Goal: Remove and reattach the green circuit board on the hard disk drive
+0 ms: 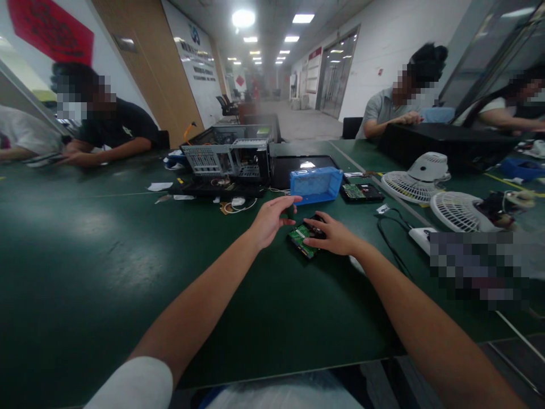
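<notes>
A hard drive (303, 241) with a green circuit board facing up lies on the green table in front of me. My right hand (336, 236) spans its right side, thumb on the board and fingers at the far edge, gripping it. Just left of the drive, my left hand (272, 220) hovers with thumb and fingers apart in a curve. Nothing clear shows between them. Behind both hands stands a blue plastic bin (317, 186), tipped so that its opening faces me. A second hard drive (361, 192) rests to the right of the bin.
An opened computer case (227, 156) stands at the back, with a dark panel (217, 186) and cables before it. White fan parts (409, 184), a power strip (421, 238) and its cord lie to the right. Co-workers sit on both far sides, near a black case (447, 146).
</notes>
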{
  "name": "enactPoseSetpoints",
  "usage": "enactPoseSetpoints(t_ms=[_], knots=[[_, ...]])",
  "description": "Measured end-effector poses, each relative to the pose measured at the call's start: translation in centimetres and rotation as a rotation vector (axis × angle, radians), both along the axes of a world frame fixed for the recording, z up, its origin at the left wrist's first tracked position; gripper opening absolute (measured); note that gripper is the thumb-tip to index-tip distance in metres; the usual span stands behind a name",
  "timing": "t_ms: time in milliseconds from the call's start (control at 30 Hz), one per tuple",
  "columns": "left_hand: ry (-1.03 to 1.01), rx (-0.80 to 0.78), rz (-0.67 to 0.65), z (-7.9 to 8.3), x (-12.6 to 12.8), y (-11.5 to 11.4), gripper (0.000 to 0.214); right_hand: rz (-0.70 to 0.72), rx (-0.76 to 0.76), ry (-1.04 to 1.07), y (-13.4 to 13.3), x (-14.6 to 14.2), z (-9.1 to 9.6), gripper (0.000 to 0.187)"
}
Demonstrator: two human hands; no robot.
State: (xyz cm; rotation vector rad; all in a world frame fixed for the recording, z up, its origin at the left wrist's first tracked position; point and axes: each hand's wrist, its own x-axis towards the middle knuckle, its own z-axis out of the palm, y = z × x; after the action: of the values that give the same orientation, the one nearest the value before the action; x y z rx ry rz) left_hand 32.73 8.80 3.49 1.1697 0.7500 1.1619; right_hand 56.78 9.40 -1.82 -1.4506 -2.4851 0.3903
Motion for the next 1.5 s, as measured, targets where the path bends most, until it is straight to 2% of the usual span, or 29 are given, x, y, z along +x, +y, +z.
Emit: enactPoseSetpoints(t_ms=[367,600,767,967,1267,1500], knots=[[-0.080,-0.100,0.050,0.09,-0.01,0.07,0.024,-0.011,-0.013,-0.005,0.00,0.06,0.14,0.084],[-0.035,-0.047,-0.024,0.32,0.00,-0.24,0.024,-0.013,-0.010,0.004,0.02,0.07,-0.05,0.085],[0.032,0.002,-0.003,0.37,0.00,-0.27,0.029,-0.012,-0.019,0.006,-0.06,0.01,0.06,0.083],[-0.010,-0.014,-0.028,0.66,0.14,-0.64,0.027,-0.020,-0.014,0.001,-0.15,-0.09,0.13,0.083],[-0.045,-0.071,0.002,0.87,0.28,-0.81,0.023,-0.003,0.001,0.001,0.18,0.17,-0.18,0.083],[-0.022,-0.034,0.052,0.66,0.03,-0.38,0.024,-0.006,-0.007,0.006,-0.02,0.11,0.02,0.083]])
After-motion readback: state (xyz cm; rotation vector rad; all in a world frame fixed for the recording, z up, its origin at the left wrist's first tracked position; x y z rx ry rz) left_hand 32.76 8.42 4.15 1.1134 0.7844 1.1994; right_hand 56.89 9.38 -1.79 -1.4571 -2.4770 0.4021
